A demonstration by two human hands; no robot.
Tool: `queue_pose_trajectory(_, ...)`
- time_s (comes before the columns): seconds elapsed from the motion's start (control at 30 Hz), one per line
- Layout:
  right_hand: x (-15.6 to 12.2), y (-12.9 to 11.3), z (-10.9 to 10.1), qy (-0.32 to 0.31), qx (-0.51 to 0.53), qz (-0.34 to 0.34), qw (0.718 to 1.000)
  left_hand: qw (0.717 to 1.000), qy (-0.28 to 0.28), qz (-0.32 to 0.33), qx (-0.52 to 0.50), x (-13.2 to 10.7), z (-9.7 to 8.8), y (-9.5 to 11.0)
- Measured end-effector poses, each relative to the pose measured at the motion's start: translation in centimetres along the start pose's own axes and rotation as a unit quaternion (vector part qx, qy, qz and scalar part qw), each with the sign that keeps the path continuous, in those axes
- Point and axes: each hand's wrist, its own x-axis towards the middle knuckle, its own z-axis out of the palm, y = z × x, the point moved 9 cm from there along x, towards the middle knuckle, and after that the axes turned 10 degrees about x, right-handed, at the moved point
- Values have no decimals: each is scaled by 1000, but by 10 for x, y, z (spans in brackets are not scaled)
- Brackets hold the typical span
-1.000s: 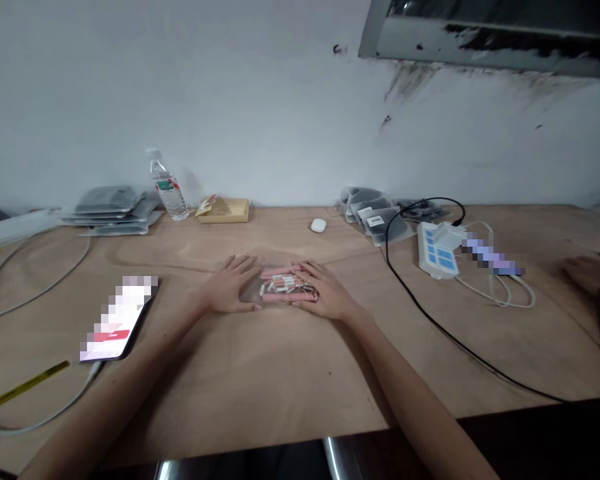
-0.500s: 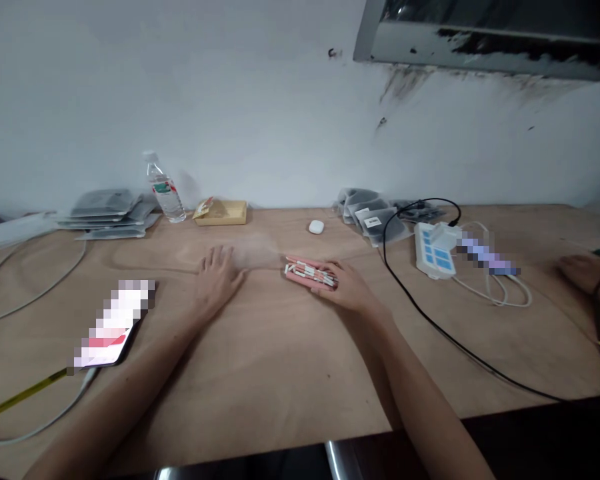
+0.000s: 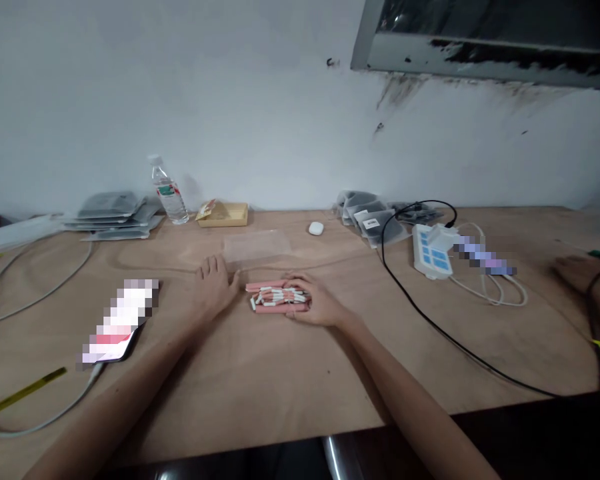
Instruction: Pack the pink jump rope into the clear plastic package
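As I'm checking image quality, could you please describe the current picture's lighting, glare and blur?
All in the head view: dim lighting; phone at left glowing, partly pixelated; soft shadow beside right forearm; pink rolls fairly clear; co-worker's hand blurry.

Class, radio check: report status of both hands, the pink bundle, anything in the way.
Right hand grips pink bundle by its right end. Left hand palm-down on table, apart from bundle. Transparent sheet beyond bundle, seemingly blocking neither hand.
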Motion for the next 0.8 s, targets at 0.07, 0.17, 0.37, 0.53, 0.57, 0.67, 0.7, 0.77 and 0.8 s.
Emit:
queue_pose_trajectory(0.07,5,-2,12,-11,-23,-11,1000,998,-37,14,49,-12,10,5)
queue_pose_trajectory(0.17,14,-3,23,-23,-58,-27,998,993,-56,42,96,-21,20,10)
queue_pose_trajectory(0.37,28,4,28,-30,-74,-24,996,992,-60,65,95,-21,23,13)
queue_pose_trajectory(0.53,18,11,17,-41,-72,-37,996,993,-73,63,65,-21,17,16)
queue_pose_trajectory(0.57,16,12,13,-37,-68,-39,996,994,-77,57,48,-20,15,14)
queue_pose_trajectory(0.67,13,8,3,-21,-57,-37,997,998,-35,17,-45,-17,-3,4)
queue_pose_trajectory(0.7,14,5,3,-20,-51,-36,998,996,-4,14,-82,-18,-13,2)
queue_pose_trajectory(0.77,15,-2,4,-17,-40,-38,998,987,50,58,-142,-21,-32,12)
queue_pose_trajectory(0.8,16,-6,7,-16,-37,-38,998,980,55,103,-160,-23,-38,23)
